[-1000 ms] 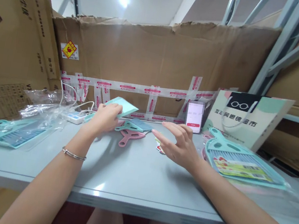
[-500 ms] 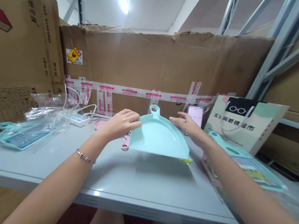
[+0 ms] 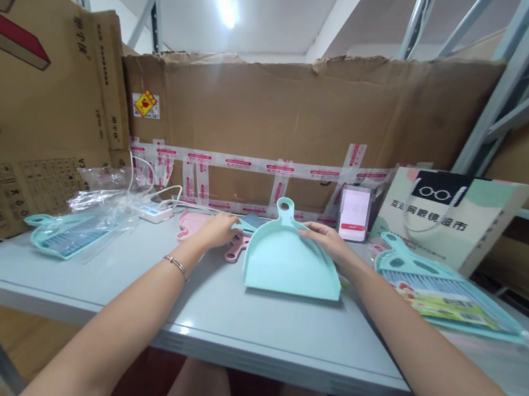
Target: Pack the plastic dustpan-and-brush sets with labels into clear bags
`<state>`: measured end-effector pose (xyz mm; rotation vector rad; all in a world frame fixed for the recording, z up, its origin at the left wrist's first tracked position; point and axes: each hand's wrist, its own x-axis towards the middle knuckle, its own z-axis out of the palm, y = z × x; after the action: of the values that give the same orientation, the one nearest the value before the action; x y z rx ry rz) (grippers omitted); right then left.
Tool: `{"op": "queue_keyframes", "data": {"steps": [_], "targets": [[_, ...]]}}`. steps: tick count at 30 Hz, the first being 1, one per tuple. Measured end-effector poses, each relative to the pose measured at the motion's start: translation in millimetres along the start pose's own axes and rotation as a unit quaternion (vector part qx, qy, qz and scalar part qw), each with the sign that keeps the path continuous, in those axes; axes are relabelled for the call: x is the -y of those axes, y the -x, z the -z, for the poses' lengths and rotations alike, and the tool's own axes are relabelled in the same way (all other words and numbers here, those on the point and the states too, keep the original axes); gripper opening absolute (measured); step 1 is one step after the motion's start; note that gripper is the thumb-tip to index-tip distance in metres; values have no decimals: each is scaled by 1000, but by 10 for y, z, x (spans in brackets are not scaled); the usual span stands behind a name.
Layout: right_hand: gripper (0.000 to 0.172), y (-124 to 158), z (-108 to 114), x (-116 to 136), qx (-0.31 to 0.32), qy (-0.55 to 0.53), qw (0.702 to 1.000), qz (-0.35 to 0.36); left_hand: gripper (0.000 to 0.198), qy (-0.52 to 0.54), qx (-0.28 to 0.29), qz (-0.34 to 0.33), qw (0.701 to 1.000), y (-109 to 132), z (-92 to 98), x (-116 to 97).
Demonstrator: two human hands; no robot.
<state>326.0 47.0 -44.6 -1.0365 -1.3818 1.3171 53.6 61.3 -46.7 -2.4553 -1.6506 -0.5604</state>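
A mint-green dustpan (image 3: 292, 260) stands near the middle of the table, its handle at the back and its flat lip towards me. My right hand (image 3: 322, 238) is closed on its upper right edge, thumb and fingers at the rim. To the left, my left hand (image 3: 219, 230) has its fingers closed round the handle of a mint-green hand brush (image 3: 245, 226). Part of that brush lies hidden behind the dustpan. Beneath and beside my left hand are a pink dustpan (image 3: 190, 223) and a pink handle (image 3: 234, 248), partly covered by my fingers.
On the right lies a mint-green dustpan-and-brush set (image 3: 451, 297) in plastic, before a paper bag (image 3: 444, 214). Another wrapped set (image 3: 72, 237) is at the left, near a power strip (image 3: 153, 210). A phone (image 3: 354, 216) leans against the cardboard (image 3: 258, 116) at the back.
My left hand has let go of the dustpan's left side and moved back to the brush handle. My right hand has closed on the dustpan's right edge. The dustpan sits lower.
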Motion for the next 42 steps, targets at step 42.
{"op": "queue_keyframes", "data": {"steps": [42], "targets": [[23, 46, -124, 48, -84, 15, 996, 41, 25, 485, -622, 129, 600, 20, 834, 448]]}}
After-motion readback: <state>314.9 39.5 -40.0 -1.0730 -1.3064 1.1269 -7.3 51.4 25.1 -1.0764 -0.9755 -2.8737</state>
